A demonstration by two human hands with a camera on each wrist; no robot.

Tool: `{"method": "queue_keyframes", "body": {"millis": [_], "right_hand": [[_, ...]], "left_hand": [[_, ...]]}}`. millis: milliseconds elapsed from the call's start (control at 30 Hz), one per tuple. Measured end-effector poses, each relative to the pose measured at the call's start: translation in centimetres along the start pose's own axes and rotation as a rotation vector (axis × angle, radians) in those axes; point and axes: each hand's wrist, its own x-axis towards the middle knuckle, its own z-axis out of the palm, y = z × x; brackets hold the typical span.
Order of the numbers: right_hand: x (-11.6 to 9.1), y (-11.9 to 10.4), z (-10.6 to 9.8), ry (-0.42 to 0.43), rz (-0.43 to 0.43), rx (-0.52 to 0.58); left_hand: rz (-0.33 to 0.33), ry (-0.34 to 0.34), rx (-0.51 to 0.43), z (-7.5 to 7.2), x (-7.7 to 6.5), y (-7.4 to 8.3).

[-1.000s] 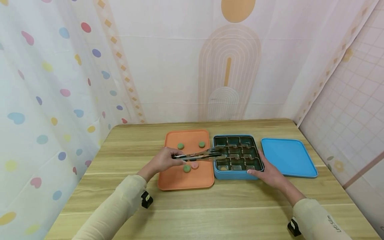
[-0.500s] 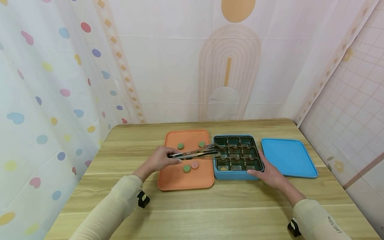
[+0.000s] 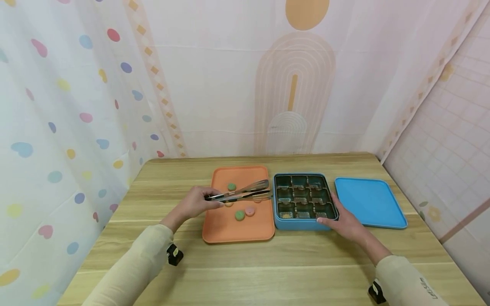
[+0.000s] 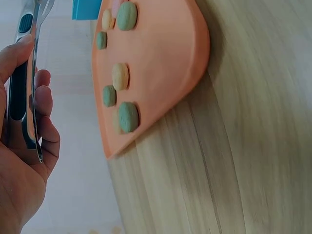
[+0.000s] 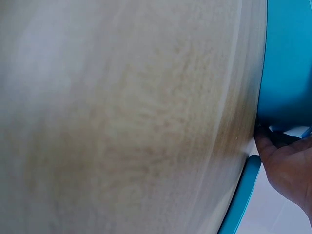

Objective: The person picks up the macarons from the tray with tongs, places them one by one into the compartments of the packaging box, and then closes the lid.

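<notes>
The tongs [image 3: 237,196] extend rightward above the tray [image 3: 239,233], their end gripped in the left hand [image 3: 191,204]; the right hand [image 3: 347,223] clasps the box [image 3: 300,225].

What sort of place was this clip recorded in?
Probably a small indoor booth set up for recording, though that is a guess: printed curtains hang close behind and beside a wood-grain table, and a small black device shows by each sleeve.
</notes>
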Motion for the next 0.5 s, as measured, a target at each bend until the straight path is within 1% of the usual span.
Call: {"method": "queue_keyframes", "body": {"millis": [100,300,500], "right_hand": [[0.0,0.1,0.0,0.001,-0.002,0.0],[-0.1,-0.1,0.1,-0.005,0.01,0.001],[-0.1,-0.2,-0.1,-0.008,0.021,-0.024]], "left_hand": [[-0.009,0.005,0.0,-0.4,-0.3,-0.3],[-0.005,0.018,0.009,-1.3,-0.9,-1.1],[-0.019,0.035,0.024,-2.3,-1.8,-2.1]]}}
